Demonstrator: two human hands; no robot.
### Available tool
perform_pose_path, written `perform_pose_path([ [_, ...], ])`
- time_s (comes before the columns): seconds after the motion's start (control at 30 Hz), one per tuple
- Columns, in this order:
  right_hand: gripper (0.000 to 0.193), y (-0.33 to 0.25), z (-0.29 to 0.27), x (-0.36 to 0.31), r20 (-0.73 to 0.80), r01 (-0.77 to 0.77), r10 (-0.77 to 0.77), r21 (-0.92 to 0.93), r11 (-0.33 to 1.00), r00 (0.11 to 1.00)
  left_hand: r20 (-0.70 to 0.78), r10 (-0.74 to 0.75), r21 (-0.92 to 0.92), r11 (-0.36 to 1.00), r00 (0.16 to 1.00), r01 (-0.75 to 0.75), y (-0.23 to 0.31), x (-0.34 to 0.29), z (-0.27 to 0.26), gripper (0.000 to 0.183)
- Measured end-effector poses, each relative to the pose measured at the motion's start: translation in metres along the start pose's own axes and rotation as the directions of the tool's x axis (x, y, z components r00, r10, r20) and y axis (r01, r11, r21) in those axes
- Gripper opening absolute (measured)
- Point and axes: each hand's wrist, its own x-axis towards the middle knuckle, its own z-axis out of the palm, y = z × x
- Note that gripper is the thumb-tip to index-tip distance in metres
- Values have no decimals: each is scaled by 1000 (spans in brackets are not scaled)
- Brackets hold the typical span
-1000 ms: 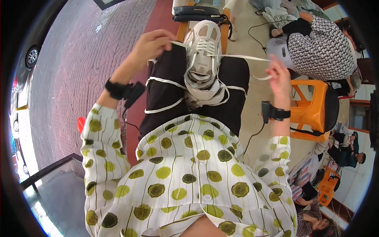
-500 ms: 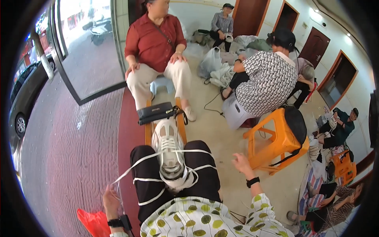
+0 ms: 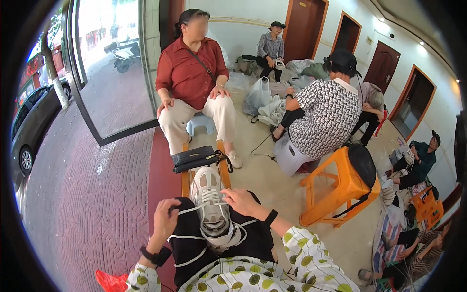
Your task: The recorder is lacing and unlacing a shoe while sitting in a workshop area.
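A beige and white sneaker (image 3: 210, 226) rests between my knees, toe pointing away from me, with white shoelaces (image 3: 209, 195) threaded through its upper part. Long loose lace ends trail over my black trousers. My left hand (image 3: 166, 217) is at the left of the shoe, its fingers pinched on a lace that runs to the eyelets. At the right edge of the lacing, my right hand (image 3: 242, 201) has thumb and forefinger drawn together at the laces; the fingertips are small in view. A black wristband shows on each wrist.
Beyond the toe, a black purse (image 3: 194, 159) lies across a wooden frame (image 3: 224, 178). A person in a red shirt (image 3: 192, 73) sits facing me. An orange stool (image 3: 335, 187) stands at right, with several people seated among shoes and bags. A red plastic bag (image 3: 111, 281) lies lower left.
My left hand has come in from the far left toward the shoe, shortening the stretched lace. My right hand has moved left from open air to the laces. The view has shifted slightly.
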Motion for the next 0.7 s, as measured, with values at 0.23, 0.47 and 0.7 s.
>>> perform_pose_path([
  [0.23,24,7,13,-11,32,38,-38,-1,999,999,164,190,182,959,968,-219,-22,28,55,24],
  [0.47,18,6,4,-11,-15,25,-23,108,994,1000,340,-36,-29,998,940,48,-33,43,47,16],
  [0.7,21,19,-9,-22,39,-291,402,753,590,915,224,253,240,922,941,-305,-21,31,48,16],
])
